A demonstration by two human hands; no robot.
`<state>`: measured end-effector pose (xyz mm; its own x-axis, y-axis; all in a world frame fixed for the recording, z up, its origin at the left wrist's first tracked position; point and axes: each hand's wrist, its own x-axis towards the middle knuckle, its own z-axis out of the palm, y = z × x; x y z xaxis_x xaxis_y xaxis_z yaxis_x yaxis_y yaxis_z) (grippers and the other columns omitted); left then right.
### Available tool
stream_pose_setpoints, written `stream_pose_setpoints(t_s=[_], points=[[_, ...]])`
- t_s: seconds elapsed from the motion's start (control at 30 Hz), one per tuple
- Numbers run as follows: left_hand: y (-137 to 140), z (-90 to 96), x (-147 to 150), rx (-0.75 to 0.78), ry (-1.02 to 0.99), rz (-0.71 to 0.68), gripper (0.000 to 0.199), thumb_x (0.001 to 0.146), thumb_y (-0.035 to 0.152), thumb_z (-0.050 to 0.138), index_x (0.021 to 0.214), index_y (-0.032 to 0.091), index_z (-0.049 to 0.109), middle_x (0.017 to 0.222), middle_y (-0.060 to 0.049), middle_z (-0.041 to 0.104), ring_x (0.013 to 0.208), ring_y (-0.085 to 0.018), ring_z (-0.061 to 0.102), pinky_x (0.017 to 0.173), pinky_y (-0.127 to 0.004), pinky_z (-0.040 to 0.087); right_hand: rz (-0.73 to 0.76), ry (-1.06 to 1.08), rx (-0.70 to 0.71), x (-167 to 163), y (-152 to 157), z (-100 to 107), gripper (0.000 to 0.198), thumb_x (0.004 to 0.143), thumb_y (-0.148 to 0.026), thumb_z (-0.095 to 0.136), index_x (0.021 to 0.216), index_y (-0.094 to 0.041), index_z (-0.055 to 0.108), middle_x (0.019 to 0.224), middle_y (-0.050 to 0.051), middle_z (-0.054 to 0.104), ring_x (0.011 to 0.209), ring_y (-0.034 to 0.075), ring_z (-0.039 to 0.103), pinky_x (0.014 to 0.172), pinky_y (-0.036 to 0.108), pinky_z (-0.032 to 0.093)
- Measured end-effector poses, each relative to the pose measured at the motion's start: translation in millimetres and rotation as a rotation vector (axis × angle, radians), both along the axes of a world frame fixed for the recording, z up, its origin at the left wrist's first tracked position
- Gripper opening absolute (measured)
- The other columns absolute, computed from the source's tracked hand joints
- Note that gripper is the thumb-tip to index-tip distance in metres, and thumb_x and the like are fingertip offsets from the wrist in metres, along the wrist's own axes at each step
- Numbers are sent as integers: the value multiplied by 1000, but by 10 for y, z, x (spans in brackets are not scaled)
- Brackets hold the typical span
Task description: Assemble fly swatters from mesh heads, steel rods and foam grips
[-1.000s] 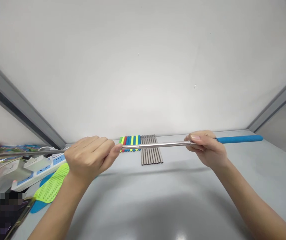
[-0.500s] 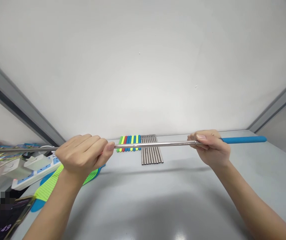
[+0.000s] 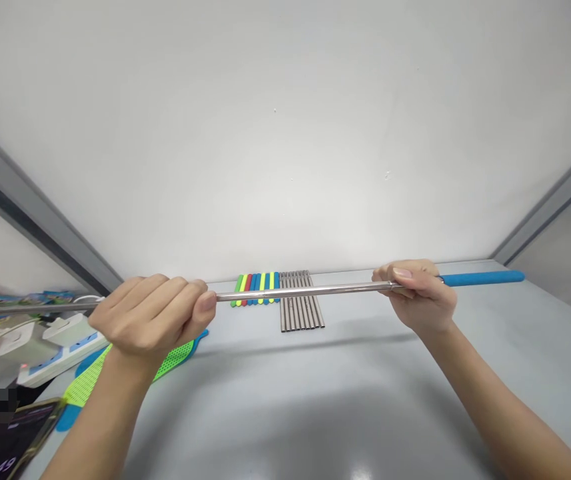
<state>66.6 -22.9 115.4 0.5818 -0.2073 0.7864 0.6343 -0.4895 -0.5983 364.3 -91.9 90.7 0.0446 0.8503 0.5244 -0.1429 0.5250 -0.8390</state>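
Observation:
A shiny telescopic metal rod [image 3: 310, 291] with a blue handle [image 3: 485, 278] stretches nearly level across the view, above the table. My left hand [image 3: 150, 313] is closed around the rod's left part, and the rod runs on past it to the left edge. My right hand [image 3: 418, 293] grips the rod where the metal meets the handle, thumb along the top. Behind the rod lie a row of coloured handles [image 3: 252, 289], green, yellow, red and blue, and several short metal tubes [image 3: 302, 312]. Under my left forearm are green and blue mesh fly swatter heads [image 3: 178, 360], partly covered.
On the left a white power strip [image 3: 60, 360] holds white plugs [image 3: 28, 343]. A phone [image 3: 25, 433] lies at the lower left, near colourful packets [image 3: 50, 300]. A white wall [image 3: 285, 133] rises behind the grey table [image 3: 275, 400], with grey frame posts on both sides.
My left hand has moved a little left and down, and more of the rod shows between my hands. My right hand keeps its grip. The view has shifted slightly.

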Motion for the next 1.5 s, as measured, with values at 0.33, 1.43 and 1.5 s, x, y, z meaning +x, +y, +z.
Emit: stream_pose_setpoints(t_s=[0.33, 1.43, 1.5], points=[[3, -108, 58, -322, -90, 64, 11, 70, 16, 49, 64, 23, 54, 41, 4, 47, 43, -12, 46, 42, -25, 30, -106, 159, 40, 52, 41, 39, 38, 68, -23, 44, 42, -18, 16, 42, -4, 9, 39, 8, 15, 43, 28, 13], [-83, -373, 510, -799, 85, -43, 17, 79, 24, 48, 94, 18, 52, 75, -3, 59, 70, -16, 50, 64, -30, 35, 296, 254, -313, -525, 80, -362, 18, 73, -26, 56, 88, -19, 60, 64, 1, 53, 56, 10, 49, 40, 20, 30], [-43, -391, 498, -840, 69, -23, 15, 80, 24, 46, 92, 19, 52, 74, -3, 58, 70, -16, 49, 65, -30, 35, 248, 308, -318, -521, 92, -359, 16, 72, -27, 57, 85, -19, 60, 63, 1, 51, 55, 10, 48, 39, 20, 29]])
